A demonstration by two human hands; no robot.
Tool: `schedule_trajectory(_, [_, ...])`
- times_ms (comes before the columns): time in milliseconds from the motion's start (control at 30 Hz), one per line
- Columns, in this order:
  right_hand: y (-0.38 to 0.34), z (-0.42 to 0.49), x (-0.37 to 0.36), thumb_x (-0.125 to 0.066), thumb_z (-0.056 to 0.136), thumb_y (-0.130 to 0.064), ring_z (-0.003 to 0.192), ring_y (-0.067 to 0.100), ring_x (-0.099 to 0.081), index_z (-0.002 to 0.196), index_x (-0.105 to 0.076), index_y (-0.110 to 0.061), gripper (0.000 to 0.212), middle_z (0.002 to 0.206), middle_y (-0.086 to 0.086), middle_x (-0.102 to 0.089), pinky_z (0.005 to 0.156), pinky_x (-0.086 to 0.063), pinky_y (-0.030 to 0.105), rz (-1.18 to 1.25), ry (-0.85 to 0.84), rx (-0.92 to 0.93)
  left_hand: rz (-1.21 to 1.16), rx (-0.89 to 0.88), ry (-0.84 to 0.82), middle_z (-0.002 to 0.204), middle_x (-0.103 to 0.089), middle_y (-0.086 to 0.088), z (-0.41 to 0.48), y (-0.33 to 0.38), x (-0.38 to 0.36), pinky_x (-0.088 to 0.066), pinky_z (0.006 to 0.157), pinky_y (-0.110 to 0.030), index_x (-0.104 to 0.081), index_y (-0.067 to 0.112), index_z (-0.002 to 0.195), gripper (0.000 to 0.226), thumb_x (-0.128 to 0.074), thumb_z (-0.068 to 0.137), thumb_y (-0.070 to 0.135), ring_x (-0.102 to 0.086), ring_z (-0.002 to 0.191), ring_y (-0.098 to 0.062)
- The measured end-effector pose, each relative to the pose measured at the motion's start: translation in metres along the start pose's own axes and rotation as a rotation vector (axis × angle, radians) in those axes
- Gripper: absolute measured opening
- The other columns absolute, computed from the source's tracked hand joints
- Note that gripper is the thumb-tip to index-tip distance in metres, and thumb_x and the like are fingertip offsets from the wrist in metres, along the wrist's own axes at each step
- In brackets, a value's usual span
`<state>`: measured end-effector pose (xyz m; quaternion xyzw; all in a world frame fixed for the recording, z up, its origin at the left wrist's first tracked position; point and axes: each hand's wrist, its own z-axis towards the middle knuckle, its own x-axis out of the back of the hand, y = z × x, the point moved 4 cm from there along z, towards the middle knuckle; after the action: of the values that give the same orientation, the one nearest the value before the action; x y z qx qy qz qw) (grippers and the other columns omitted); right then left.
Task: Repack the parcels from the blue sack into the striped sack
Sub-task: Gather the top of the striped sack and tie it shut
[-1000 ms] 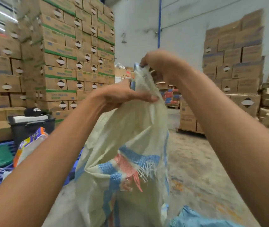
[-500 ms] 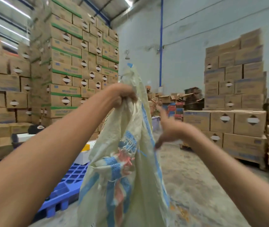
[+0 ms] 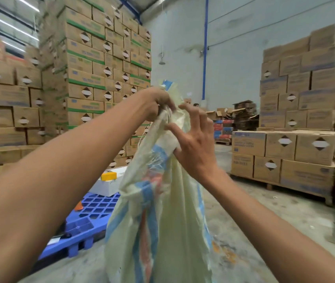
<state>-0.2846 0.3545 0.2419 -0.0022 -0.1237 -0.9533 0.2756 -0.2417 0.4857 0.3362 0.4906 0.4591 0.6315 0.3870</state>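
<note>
Pale warehouse wall (image 3: 234,48) fills the back, with a blue pipe (image 3: 204,58) running straight up it. Tall carton stacks (image 3: 93,64) rise on the left, blurred toward the edge, and a second stack (image 3: 299,94) stands on the right behind a lower row of cartons (image 3: 285,152) set on a wooden base. Concrete floor (image 3: 264,211) lies between them, stained in places.

Hanging in the middle of the view is the sack (image 3: 168,211), cream with blue and red stripes. It is held up at head height, limp and creased. It hides the floor straight ahead and covers the right end of a blue pallet (image 3: 93,209) that lies on the floor to the left. A white box (image 3: 105,185) sits at the pallet's far end, partly behind the sack, with a yellow block (image 3: 108,176) on top of it. Both forearms cross the lower corners, and the left one blocks the foot of the left stacks.

At the sack's bunched top the left hand (image 3: 158,105) is closed in a fist round the cloth. Just below and beside it, the right hand (image 3: 197,148) has its fingers spread and bent, thumb and fingertips loosely closing on a fold of the sack. At the far right edge stands something dark, too blurred to make out.
</note>
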Motion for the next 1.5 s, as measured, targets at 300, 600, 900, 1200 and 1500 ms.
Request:
schedule_trajectory(300, [0.035,0.083,0.022,-0.073,0.077,-0.019,0.074,0.018,-0.064,0.072,-0.072,-0.031,0.013,0.074,-0.008,-0.069,0.065,-0.050,0.032,0.197,-0.383,-0.282,-0.132,-0.080,-0.325,0.088,-0.068,-0.004,-0.021,-0.016,0.006,-0.059,0.066,-0.030,-0.061,0.013,0.096,0.009,-0.062,0.095,0.023,-0.067,0.071,-0.018])
schedule_trajectory(600, [0.062,0.103,-0.012,-0.081,0.072,-0.009,0.078,0.010,-0.068,0.059,-0.072,-0.023,0.021,0.074,-0.010,-0.072,0.078,-0.062,0.039,0.438,-0.503,-0.682,0.379,-0.380,-0.380,0.124,-0.061,0.021,-0.027,-0.076,0.011,-0.035,0.112,-0.033,-0.056,0.026,0.134,0.061,-0.071,0.081,0.052,-0.056,0.119,-0.006])
schedule_trajectory(900, [0.057,-0.084,-0.037,-0.091,0.042,-0.050,0.149,0.032,-0.014,0.147,0.008,-0.052,0.144,0.164,0.006,-0.007,0.118,-0.023,0.052,0.712,-0.891,-0.797,-0.455,-0.099,-0.059,0.100,-0.070,-0.019,0.020,-0.079,0.006,-0.055,0.055,-0.028,-0.062,-0.001,0.111,0.021,-0.048,0.096,0.004,-0.066,0.070,-0.017])
schedule_trajectory(1200, [-0.035,-0.133,-0.129,-0.091,0.058,-0.048,0.114,0.004,-0.062,0.134,-0.053,-0.020,0.090,0.131,-0.009,-0.062,0.094,-0.051,0.019,1.111,-0.538,-1.243,-0.283,-0.115,-0.349,0.095,-0.063,-0.013,-0.022,-0.046,-0.059,-0.056,0.075,-0.040,-0.063,0.005,0.095,0.011,-0.052,0.093,0.005,-0.064,0.080,-0.025])
schedule_trajectory(1500, [0.018,-0.082,-0.074,-0.072,0.076,-0.037,0.102,0.026,-0.068,0.117,-0.061,-0.028,0.043,0.111,0.001,-0.070,0.091,-0.056,0.043,0.883,-0.036,-1.401,0.058,-0.424,-0.011,0.119,-0.058,-0.010,-0.039,-0.089,0.051,-0.050,0.089,-0.042,-0.034,0.017,0.137,0.080,-0.078,0.074,0.041,-0.062,0.106,-0.026])
